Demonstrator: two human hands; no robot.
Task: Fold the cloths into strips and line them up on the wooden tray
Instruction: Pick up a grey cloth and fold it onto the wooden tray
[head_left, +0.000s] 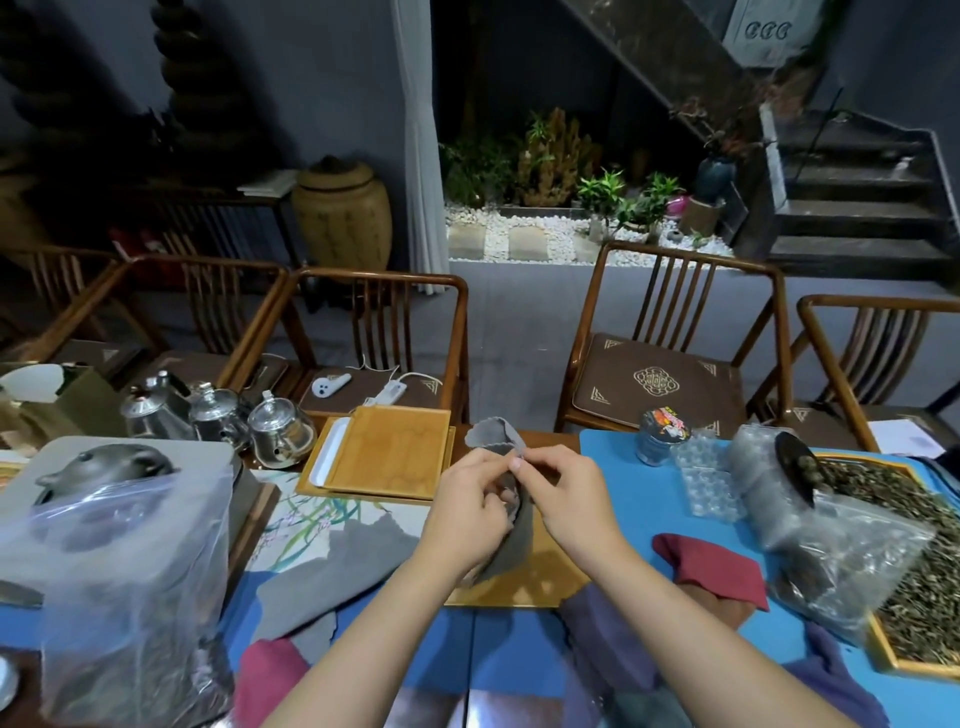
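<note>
- The left hand (475, 499) and the right hand (563, 486) both pinch the top of a small grey cloth (514, 519) with a wavy edge. The fingers are curled tight on it.
- The grey cloth hangs just above the flat brown wooden tray (535, 577), so it can be put down there once it is a strip.
- The hands sit close together, likely to bring the edges together for a fold.
- A dark red cloth (711, 569) lies to the right of the wooden tray, on the blue worktop (623, 467). It looks like it waits for its turn.
- A bigger grey cloth (332, 577) lies to the left of the wooden tray, not folded yet.
- No strips lie on the wooden tray yet, so the job looks just started.
</note>
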